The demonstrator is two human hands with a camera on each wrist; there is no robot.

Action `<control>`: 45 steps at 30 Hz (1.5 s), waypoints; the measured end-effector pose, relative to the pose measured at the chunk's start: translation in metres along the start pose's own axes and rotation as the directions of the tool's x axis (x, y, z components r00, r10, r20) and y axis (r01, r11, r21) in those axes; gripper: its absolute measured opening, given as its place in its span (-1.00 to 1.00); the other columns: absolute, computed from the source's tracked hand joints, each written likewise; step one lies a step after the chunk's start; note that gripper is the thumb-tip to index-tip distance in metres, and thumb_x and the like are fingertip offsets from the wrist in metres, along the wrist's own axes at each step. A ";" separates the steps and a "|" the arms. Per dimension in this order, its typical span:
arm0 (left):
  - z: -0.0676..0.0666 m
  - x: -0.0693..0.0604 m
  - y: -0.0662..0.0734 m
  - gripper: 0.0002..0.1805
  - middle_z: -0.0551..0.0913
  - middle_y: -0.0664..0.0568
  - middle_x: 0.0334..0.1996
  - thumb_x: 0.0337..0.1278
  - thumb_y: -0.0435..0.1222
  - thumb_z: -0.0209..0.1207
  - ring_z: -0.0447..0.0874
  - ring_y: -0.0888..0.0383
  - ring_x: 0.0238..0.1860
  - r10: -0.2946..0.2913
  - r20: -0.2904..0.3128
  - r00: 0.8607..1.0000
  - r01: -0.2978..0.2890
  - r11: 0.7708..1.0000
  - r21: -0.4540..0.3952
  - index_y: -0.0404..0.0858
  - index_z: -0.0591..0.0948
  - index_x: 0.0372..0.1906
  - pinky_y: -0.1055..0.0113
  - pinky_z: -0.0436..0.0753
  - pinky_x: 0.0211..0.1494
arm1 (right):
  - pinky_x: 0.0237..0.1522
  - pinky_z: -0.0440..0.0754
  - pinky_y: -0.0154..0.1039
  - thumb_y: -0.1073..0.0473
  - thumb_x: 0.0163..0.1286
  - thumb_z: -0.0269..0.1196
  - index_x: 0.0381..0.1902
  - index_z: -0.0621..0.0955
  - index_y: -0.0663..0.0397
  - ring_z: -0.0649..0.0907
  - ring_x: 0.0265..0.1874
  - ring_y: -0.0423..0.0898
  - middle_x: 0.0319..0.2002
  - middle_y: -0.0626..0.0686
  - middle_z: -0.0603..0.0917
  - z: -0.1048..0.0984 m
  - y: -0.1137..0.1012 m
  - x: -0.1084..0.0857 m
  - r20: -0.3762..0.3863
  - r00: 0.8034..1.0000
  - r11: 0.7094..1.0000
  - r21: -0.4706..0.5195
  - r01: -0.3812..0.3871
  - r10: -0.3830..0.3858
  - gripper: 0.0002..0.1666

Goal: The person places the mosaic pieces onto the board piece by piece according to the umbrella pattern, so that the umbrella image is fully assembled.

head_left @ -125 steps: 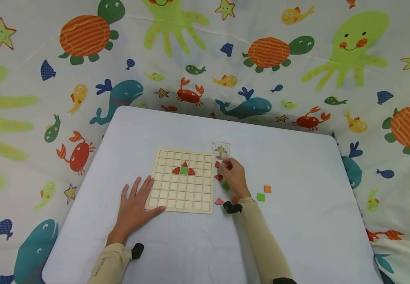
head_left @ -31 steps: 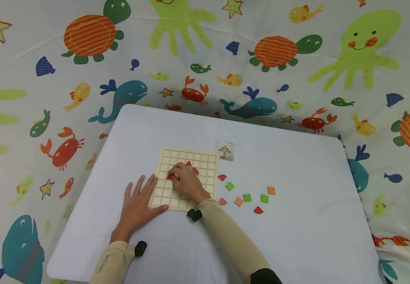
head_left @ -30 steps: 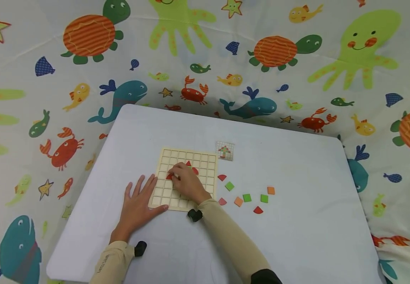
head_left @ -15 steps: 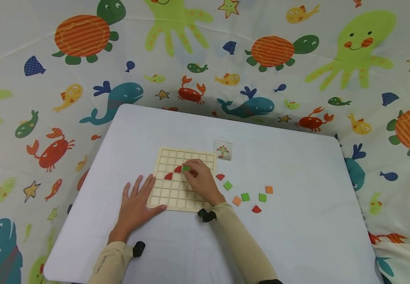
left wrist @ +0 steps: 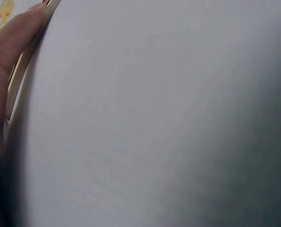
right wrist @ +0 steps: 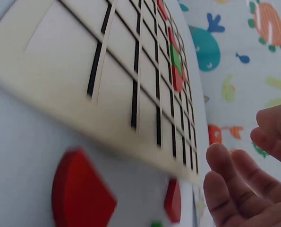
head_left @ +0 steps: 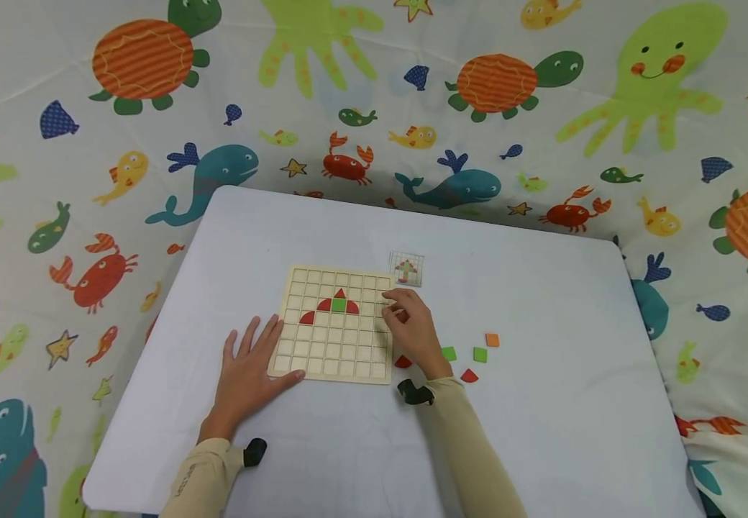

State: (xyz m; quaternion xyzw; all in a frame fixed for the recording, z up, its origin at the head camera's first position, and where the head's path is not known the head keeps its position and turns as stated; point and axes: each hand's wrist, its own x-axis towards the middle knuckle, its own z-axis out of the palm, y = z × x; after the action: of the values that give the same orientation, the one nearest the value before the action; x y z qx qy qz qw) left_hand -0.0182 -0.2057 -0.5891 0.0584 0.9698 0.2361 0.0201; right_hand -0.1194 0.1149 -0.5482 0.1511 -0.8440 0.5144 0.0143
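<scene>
A wooden grid board (head_left: pixel 348 362) lies on the white table. In its cells sit a red triangle (head_left: pixel 340 293), a green square (head_left: pixel 338 305) below it, a red quarter-circle on either side, and another red quarter-circle (head_left: pixel 307 317) lower left. My left hand (head_left: pixel 244 381) rests with spread, straight fingers at the board's left edge and lower corner. My right hand (head_left: pixel 413 327) hovers over the board's right edge, its fingers loosely bent. In the right wrist view no piece shows between them. Beneath that hand lie a red piece (right wrist: pixel 81 194) and a second red piece (right wrist: pixel 173 201).
A small pattern card (head_left: pixel 406 268) lies beyond the board's upper right corner. Right of my right hand are an orange square (head_left: pixel 492 339), a green square (head_left: pixel 480 354), another green square (head_left: pixel 449 353) and a red quarter-circle (head_left: pixel 469 375). A sea-animal cloth (head_left: pixel 374 93) hangs behind the table.
My right hand has left the lower-left red quarter-circle, passed by the green square, and moved right to the board's edge. That red quarter-circle was added since the oldest frame. My left hand stays put.
</scene>
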 end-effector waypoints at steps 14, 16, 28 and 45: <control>-0.001 0.000 -0.001 0.19 0.22 -0.13 0.67 0.10 0.32 0.38 -0.13 -0.18 0.70 0.024 -0.065 0.998 -0.025 1.000 -0.004 -0.23 0.25 0.69 -0.28 -0.25 0.63 | 0.15 0.61 0.10 0.28 0.48 0.38 0.31 0.63 0.27 0.65 0.08 0.14 0.16 0.21 0.65 -0.038 0.027 -0.021 -0.023 0.983 0.979 -0.091 -0.183 0.181 -0.52; 0.000 -0.001 -0.002 0.19 0.22 -0.12 0.67 0.10 0.32 0.38 -0.13 -0.18 0.70 0.026 -0.068 0.997 -0.026 1.000 0.000 -0.23 0.25 0.69 -0.28 -0.24 0.63 | 0.15 0.60 0.10 0.26 0.46 0.40 0.30 0.63 0.28 0.63 0.07 0.14 0.13 0.22 0.66 -0.039 0.028 -0.023 0.003 0.977 0.970 -0.113 -0.213 0.215 -0.50; 0.001 -0.003 -0.007 0.20 0.22 -0.12 0.67 0.11 0.35 0.36 -0.13 -0.18 0.70 0.017 -0.072 0.997 -0.016 1.000 0.008 -0.24 0.25 0.69 -0.26 -0.26 0.64 | 0.24 0.53 0.09 0.28 0.39 0.45 0.04 0.67 0.24 0.49 0.12 0.15 0.06 0.18 0.54 -0.034 0.034 -0.026 0.115 0.932 0.919 -0.246 -0.308 0.343 -0.69; 0.006 0.001 0.000 0.19 0.24 -0.09 0.67 0.07 0.36 0.36 -0.11 -0.16 0.70 0.020 -0.072 0.997 -0.020 1.000 0.001 -0.21 0.28 0.68 -0.29 -0.22 0.62 | 0.03 0.58 0.02 0.34 0.44 0.40 0.01 0.53 0.28 0.53 -0.08 0.13 -0.10 0.19 0.59 -0.042 0.034 -0.020 0.084 0.920 0.894 -0.283 -0.347 0.383 -0.69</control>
State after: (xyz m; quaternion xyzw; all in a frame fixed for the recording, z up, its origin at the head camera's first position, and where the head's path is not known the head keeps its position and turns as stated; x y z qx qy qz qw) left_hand -0.0183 -0.2030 -0.5948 0.0594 0.9693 0.2379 -0.0173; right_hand -0.1149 0.1710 -0.5609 0.0216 -0.9169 0.3797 -0.1211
